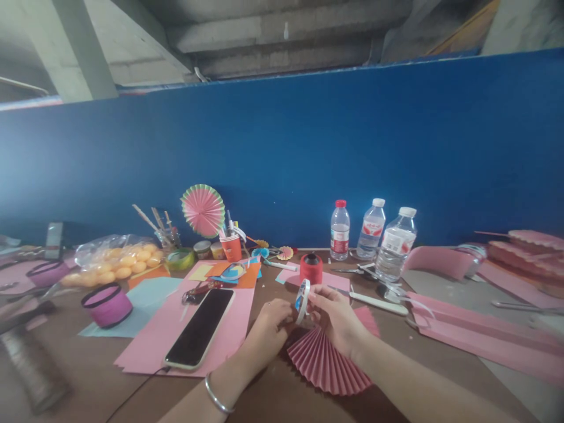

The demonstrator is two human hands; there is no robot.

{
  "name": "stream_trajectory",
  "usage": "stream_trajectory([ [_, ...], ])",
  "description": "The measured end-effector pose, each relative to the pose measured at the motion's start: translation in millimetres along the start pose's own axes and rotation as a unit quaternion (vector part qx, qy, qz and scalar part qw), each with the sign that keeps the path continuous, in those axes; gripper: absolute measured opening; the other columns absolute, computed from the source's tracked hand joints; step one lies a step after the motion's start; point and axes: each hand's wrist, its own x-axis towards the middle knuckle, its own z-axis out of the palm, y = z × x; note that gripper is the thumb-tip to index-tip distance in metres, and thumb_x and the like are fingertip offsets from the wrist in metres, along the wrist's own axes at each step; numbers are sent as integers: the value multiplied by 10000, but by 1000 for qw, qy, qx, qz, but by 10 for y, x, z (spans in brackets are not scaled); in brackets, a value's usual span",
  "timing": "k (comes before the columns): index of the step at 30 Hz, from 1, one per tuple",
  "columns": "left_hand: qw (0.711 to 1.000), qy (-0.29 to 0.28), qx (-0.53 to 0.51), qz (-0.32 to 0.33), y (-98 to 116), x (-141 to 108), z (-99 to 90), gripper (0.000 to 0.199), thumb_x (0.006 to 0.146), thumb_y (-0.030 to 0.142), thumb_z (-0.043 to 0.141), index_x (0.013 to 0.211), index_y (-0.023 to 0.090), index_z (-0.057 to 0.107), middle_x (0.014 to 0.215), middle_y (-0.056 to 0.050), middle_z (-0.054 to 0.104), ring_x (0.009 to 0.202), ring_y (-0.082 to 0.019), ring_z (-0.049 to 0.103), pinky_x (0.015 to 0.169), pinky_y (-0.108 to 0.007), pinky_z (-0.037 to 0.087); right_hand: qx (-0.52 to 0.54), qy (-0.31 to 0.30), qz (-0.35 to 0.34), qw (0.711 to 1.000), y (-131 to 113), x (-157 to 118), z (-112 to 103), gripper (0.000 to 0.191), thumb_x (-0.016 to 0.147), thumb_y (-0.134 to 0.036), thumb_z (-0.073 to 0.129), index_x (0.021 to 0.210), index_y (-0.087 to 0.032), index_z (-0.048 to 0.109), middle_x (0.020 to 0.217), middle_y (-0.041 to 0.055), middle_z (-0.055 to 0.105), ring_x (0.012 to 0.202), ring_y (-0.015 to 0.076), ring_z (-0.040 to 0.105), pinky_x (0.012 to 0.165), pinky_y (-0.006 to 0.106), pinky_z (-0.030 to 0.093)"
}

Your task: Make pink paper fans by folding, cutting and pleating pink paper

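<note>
My right hand is closed on a narrow roll of tape, white with a blue-printed core, held upright between thumb and fingers. Just to its left, my left hand has its fingers curled close to the roll. What those fingertips pinch, if anything, is hidden. Below my right hand lies a pleated pink paper fan, spread out on the brown table, partly covered by the hand and forearm. Behind the tape roll stands a red spool of thread.
A black-screened phone rests on pink paper sheets at left. Water bottles stand along the blue partition. A white-handled knife lies at right. Further left are a purple ring and a bag of orange balls.
</note>
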Motion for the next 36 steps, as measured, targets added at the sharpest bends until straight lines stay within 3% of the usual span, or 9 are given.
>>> stream_trajectory([
  [3,997,31,-63,15,9,-37,-14,315,754,169,578,1059,245,602,1131,-70,544,1124,-256,465,991,-425,324,-102,-20,-57,993,6,-8,4,137,702,-264,709,746,-176,613,630,-29,574,535,83,492,509,199,381],
  [6,989,43,-143,25,51,-59,-11,592,834,418,536,1368,319,300,1395,-87,335,1310,-286,309,1009,-451,353,-212,-52,-128,967,-2,-53,18,55,684,-142,677,710,-182,650,686,-13,609,627,113,524,589,228,386],
  [9,957,38,-286,-4,82,-50,26,749,763,592,593,1386,357,249,1457,-76,253,1352,-314,237,973,-445,412,-295,-89,-182,934,3,-114,33,98,687,-95,662,696,-192,663,717,-6,620,699,135,536,622,239,374],
  [12,924,45,-377,-47,78,-29,66,821,653,540,742,1342,331,348,1434,-85,292,1337,-333,256,1008,-444,376,-342,-121,-213,907,15,-147,45,68,734,-144,663,688,-191,647,720,0,621,695,138,535,616,242,372],
  [19,930,28,-356,-85,91,2,50,903,606,500,792,1344,264,328,1314,-133,430,1168,-313,471,919,-409,448,-385,-104,-212,892,-10,-174,74,111,785,-250,647,697,-192,611,716,5,616,678,146,547,560,233,380],
  [23,949,36,-295,-104,68,26,49,702,670,440,760,1236,232,399,1221,-119,492,958,-232,581,781,-353,510,-386,-31,-189,902,4,-212,66,31,797,-196,594,823,-210,603,749,2,621,656,147,582,530,228,406],
  [28,974,81,-172,-124,-17,16,78,388,749,364,686,1036,197,484,981,-49,543,791,-170,571,691,-317,505,-388,2,-264,883,15,-181,13,304,795,-193,607,1088,-268,641,951,33,684,789,190,635,693,286,493],
  [31,983,102,-101,-116,-2,10,90,266,758,309,656,970,198,540,1035,-56,512,846,-180,555,689,-304,497,-400,23,-278,873,11,-141,-14,232,801,-235,628,1019,-276,696,975,38,706,859,216,645,780,319,494],
  [36,991,84,-35,-98,106,0,98,74,770,178,586,818,194,640,1305,-76,412,1016,-218,555,777,-326,500,-391,59,-265,879,3,-118,-27,136,794,-249,636,902,-247,718,919,45,720,834,222,655,794,340,493],
])
